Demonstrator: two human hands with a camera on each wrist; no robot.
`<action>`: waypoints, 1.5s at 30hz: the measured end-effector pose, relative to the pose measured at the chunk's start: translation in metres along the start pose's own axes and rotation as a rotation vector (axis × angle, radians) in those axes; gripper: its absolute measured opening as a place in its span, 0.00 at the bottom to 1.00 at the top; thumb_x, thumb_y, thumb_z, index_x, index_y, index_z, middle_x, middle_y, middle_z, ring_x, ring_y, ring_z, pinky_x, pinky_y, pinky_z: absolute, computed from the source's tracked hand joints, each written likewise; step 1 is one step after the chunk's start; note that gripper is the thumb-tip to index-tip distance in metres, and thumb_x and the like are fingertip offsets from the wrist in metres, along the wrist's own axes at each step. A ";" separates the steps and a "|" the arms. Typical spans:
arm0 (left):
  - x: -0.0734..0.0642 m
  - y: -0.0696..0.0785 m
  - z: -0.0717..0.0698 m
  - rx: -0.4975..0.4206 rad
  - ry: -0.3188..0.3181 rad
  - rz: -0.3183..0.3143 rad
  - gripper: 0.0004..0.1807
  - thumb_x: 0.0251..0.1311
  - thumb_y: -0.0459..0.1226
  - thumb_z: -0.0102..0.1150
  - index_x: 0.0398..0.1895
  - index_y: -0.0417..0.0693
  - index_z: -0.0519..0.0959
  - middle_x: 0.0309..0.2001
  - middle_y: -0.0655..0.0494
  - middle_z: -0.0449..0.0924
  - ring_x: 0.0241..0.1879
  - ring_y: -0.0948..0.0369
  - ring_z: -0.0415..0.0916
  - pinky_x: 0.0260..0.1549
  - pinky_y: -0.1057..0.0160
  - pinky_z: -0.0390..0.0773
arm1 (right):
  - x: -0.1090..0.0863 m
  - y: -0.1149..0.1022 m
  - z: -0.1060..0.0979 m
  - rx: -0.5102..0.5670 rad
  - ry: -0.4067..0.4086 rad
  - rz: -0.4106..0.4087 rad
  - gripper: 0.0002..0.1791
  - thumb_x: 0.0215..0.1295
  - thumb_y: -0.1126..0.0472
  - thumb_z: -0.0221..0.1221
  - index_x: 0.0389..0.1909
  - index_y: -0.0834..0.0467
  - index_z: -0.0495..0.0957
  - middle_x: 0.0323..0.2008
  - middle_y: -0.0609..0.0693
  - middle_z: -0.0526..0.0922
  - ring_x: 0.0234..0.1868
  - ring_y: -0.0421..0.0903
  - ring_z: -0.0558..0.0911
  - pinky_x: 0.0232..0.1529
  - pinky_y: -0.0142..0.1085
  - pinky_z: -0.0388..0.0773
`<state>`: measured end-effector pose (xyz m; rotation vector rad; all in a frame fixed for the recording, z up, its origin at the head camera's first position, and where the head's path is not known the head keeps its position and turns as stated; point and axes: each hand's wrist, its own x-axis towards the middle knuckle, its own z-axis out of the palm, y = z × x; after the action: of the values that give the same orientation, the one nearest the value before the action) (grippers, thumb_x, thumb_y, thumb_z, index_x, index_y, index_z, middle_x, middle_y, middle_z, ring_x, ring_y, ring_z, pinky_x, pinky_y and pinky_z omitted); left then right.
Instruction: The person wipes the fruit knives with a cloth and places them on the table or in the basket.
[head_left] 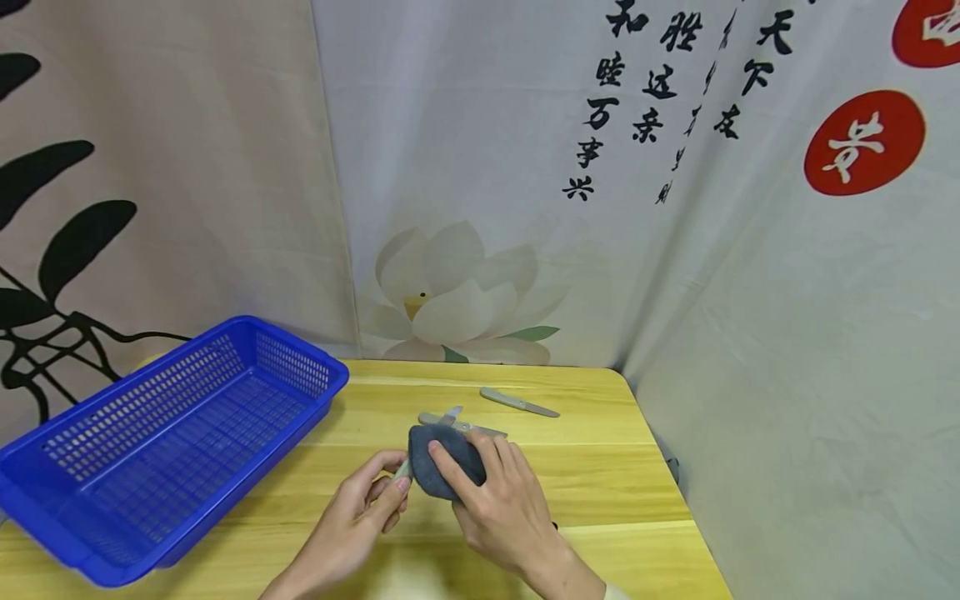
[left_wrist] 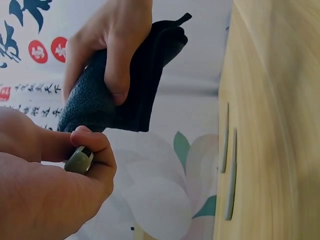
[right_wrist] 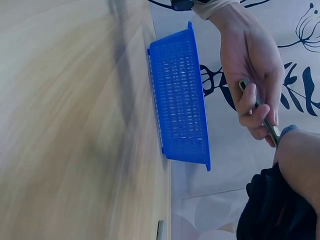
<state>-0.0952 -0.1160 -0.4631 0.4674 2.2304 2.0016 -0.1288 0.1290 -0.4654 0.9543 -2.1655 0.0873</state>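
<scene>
My left hand (head_left: 360, 508) grips the pale green handle of a knife (right_wrist: 259, 103), whose butt end shows between thumb and fingers in the left wrist view. A folded dark blue-grey cloth (head_left: 429, 475) is pinched in my right hand (head_left: 504, 502), with the thumb lying across its top. The cloth lies against the knife and covers part of it; the blade tip sticks out past the far edge. Beyond the hands, a second knife (head_left: 489, 431) lies partly hidden behind the cloth. A third knife (head_left: 517, 402) rests on the table farther back.
A blue plastic basket (head_left: 296, 429) with meshed walls stands on the left of the wooden table (head_left: 600, 467). White and beige printed curtains (head_left: 480, 167) hang behind the table and along its right side.
</scene>
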 end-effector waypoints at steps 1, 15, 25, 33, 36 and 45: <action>0.000 0.000 0.000 -0.001 -0.005 0.006 0.16 0.91 0.38 0.50 0.70 0.39 0.75 0.35 0.53 0.75 0.28 0.68 0.70 0.27 0.66 0.74 | 0.000 0.001 0.000 -0.008 0.001 0.004 0.41 0.65 0.56 0.68 0.82 0.44 0.76 0.60 0.60 0.82 0.51 0.53 0.82 0.50 0.44 0.85; -0.004 -0.002 -0.004 0.009 -0.061 0.054 0.16 0.91 0.37 0.49 0.70 0.37 0.74 0.34 0.53 0.74 0.28 0.70 0.70 0.24 0.66 0.71 | 0.001 0.024 -0.001 -0.034 0.011 0.103 0.38 0.67 0.57 0.63 0.80 0.44 0.77 0.60 0.63 0.82 0.48 0.55 0.79 0.46 0.46 0.83; -0.004 -0.004 -0.005 -0.047 -0.036 -0.005 0.19 0.90 0.37 0.52 0.72 0.34 0.74 0.36 0.53 0.76 0.29 0.70 0.72 0.27 0.67 0.75 | -0.005 0.049 -0.002 -0.010 0.082 0.212 0.40 0.63 0.64 0.64 0.80 0.47 0.78 0.60 0.66 0.81 0.45 0.58 0.79 0.44 0.50 0.83; 0.000 -0.001 -0.005 -0.066 0.008 -0.039 0.19 0.90 0.37 0.52 0.73 0.35 0.73 0.38 0.49 0.78 0.30 0.67 0.72 0.29 0.67 0.76 | -0.007 0.037 -0.008 0.062 0.101 0.152 0.45 0.56 0.65 0.67 0.80 0.48 0.78 0.59 0.65 0.81 0.50 0.57 0.83 0.48 0.53 0.87; 0.002 0.000 -0.004 -0.071 0.011 -0.042 0.19 0.90 0.37 0.52 0.73 0.34 0.73 0.38 0.49 0.77 0.30 0.67 0.72 0.30 0.66 0.76 | -0.005 0.026 -0.010 0.075 0.083 0.109 0.44 0.58 0.63 0.66 0.81 0.47 0.77 0.59 0.64 0.82 0.50 0.55 0.82 0.48 0.50 0.86; 0.004 0.002 -0.001 -0.046 -0.002 -0.042 0.17 0.90 0.37 0.52 0.72 0.37 0.74 0.38 0.49 0.77 0.29 0.67 0.72 0.30 0.65 0.76 | -0.001 -0.003 -0.010 0.070 0.013 -0.015 0.50 0.57 0.57 0.76 0.84 0.44 0.73 0.61 0.60 0.83 0.53 0.52 0.82 0.53 0.44 0.85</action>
<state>-0.0990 -0.1153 -0.4606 0.4133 2.1698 2.0256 -0.1207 0.1309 -0.4593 1.0062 -2.1551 0.1631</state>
